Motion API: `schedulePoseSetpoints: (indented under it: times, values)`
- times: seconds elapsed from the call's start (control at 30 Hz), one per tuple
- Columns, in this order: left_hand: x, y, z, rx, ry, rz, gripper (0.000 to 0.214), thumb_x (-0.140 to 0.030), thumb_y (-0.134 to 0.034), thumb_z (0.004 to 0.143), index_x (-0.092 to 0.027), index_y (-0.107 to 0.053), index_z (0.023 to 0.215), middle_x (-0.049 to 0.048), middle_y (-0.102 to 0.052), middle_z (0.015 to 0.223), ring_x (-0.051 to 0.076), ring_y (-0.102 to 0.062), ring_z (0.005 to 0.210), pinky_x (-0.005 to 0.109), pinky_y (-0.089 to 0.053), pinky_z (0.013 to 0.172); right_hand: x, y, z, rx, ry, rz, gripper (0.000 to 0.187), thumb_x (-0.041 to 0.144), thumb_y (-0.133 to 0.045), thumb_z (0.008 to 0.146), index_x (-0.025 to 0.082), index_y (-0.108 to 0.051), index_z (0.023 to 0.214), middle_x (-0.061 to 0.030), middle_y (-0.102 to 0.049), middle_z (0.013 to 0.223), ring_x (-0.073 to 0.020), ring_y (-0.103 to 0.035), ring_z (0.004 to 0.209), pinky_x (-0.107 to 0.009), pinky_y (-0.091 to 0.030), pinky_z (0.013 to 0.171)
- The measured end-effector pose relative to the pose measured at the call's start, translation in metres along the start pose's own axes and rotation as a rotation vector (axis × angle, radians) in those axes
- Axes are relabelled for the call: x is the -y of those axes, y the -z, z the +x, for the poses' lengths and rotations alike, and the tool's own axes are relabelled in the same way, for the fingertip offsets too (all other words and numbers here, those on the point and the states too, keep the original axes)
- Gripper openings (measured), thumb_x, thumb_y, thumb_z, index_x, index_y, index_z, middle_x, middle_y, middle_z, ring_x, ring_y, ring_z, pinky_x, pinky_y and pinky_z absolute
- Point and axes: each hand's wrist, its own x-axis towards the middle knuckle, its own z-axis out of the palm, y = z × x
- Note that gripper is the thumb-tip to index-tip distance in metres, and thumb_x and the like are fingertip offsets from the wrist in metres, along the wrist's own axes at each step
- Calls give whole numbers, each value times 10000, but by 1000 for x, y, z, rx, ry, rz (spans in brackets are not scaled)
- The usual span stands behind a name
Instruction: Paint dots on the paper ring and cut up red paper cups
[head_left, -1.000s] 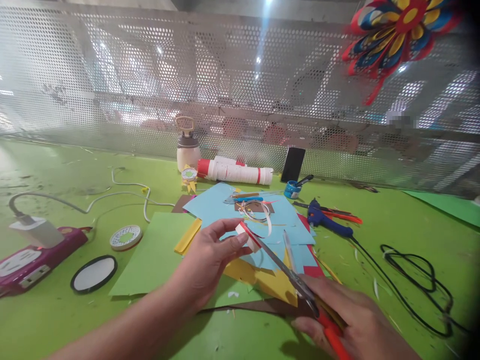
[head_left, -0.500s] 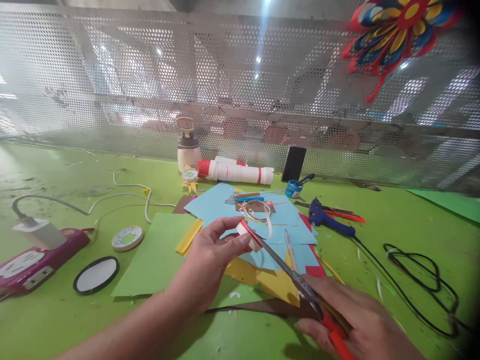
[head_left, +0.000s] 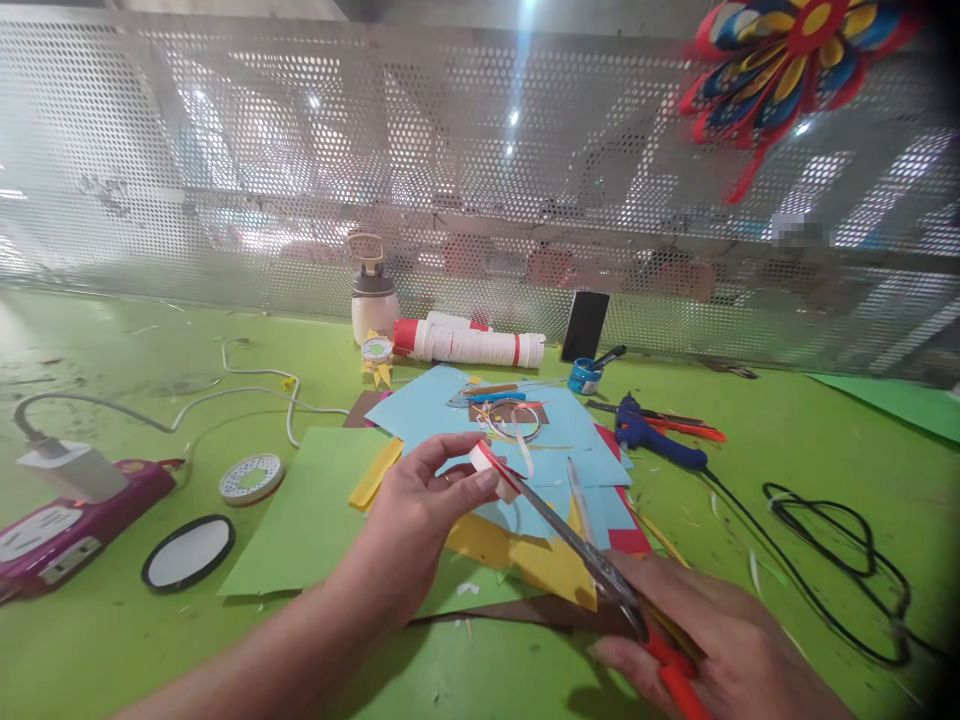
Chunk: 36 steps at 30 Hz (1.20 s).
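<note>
Between the thumb and fingers of my left hand point(head_left: 420, 510) is a white paper ring point(head_left: 487, 457) with a red edge. My right hand point(head_left: 720, 630) grips scissors point(head_left: 607, 575) by their red-orange handles. The blades point up and left, their tips touching the ring's red edge, where a thin white strip point(head_left: 524, 445) hangs off. Below the hands lie light blue paper sheets point(head_left: 420, 405), yellow paper pieces point(head_left: 517, 555) and a green sheet point(head_left: 292, 520). A pen-like white tool point(head_left: 576, 490) lies just behind the blades.
A blue glue gun point(head_left: 660, 440) with a looped black cable point(head_left: 855, 540) lies right. Left are a purple power strip point(head_left: 97, 520) and a black-rimmed disc point(head_left: 187, 555). Behind stand a spray bottle point(head_left: 375, 300), white rolls point(head_left: 480, 345), a phone point(head_left: 585, 325) and a blue jar point(head_left: 583, 378).
The view has shifted slightly, so everything on the table sits a little further left. Both hands hold nearly the same pose; the hanging strip has swung slightly left.
</note>
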Motion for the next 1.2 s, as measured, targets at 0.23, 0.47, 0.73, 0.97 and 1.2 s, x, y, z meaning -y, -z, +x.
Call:
schedulePoseSetpoints:
  times: [0.23,0.47,0.73,0.97,1.2]
  values:
    - [0,1,1,-8,9,-7,464,-291,-850,698,-161,-613,1075,88,-787,894,212,-711,882,341,-466,874,2,7,5,73,54,-32,169,320,-666,850,234,-713,986,-22,-733,762,-180,-684,619,-235,-552,561]
    - [-1,1,2,1,5,0,459,-287,-844,711,-150,-610,1082,96,-784,900,210,-710,873,351,-471,879,8,6,4,73,-2,-18,139,346,-627,874,250,-698,946,-11,-718,787,-179,-677,669,-248,-544,602]
    - [-4,-1,0,47,20,-45,392,-283,-825,733,-140,-663,1059,97,-783,907,227,-723,884,372,-494,910,9,5,5,68,22,-28,108,307,-628,870,240,-693,924,5,-710,726,-158,-657,595,-221,-512,546]
    - [-4,0,1,19,2,-51,478,-258,-848,696,-162,-648,1119,91,-784,956,215,-720,900,336,-496,884,5,5,8,111,9,-63,158,312,-636,864,238,-690,994,-25,-724,832,-187,-702,732,-244,-574,657]
    - [-4,-3,0,16,0,-51,555,-215,-869,656,-162,-635,1156,116,-752,1116,282,-670,1111,363,-526,907,-2,6,6,106,54,-169,252,336,-659,865,248,-674,1101,-41,-720,885,-203,-715,772,-274,-602,684]
